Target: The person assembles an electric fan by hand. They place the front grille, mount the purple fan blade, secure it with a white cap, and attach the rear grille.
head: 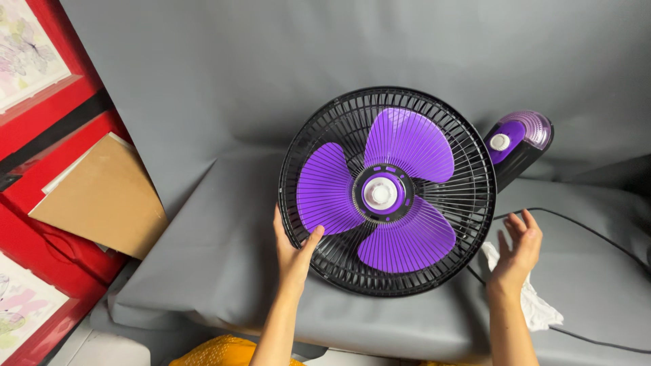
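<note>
1. Fan (388, 192) lies on its back on the grey cloth (224, 244) that covers the desk, with the black wire cage and the three purple blades turned up toward the camera. It sits a little right of the middle of the scene.
2. Its purple and black base (517, 142) sticks out at the far right of the cage. I judge that the fan lies flat like this so that the front of the cage is easy to reach from above.
3. The left hand (293, 252) is the grip that has hold of something. Its fingers curl over the near left rim of the cage and the thumb presses on the wires, so the hand is partly closed on the rim. This hold seems to keep the fan steady.
4. The right hand (519, 247) is open, with the fingers spread and slightly bent. It holds nothing and hovers just beside the near right rim, not touching it.
5. A crumpled white cloth (536, 305) lies on the grey cover below the right hand.
6. A black cable (597, 234) runs over the cover on the right side.
7. So the fan is between the two hands, closer to the far side than both wrists.
8. A brown cardboard sheet (102, 196) leans against red frames (41, 135) at the left.
</note>
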